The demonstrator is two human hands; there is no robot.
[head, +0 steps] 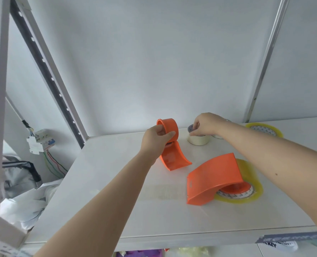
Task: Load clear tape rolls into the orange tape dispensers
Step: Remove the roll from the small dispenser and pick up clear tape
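An empty orange tape dispenser stands upright at the back middle of the white shelf. My left hand grips its round hub from the left. Just to its right sits a clear tape roll; my right hand pinches its upper rim with the fingertips. Nearer and to the right lies a second orange dispenser with a yellowish clear roll seated on its hub. Another clear roll lies flat at the back right, partly behind my right forearm.
The shelf meets a white wall at the back. A perforated metal upright runs down to the back left corner, another upright at the right. Left of the shelf hang a breaker box with wires and bags below.
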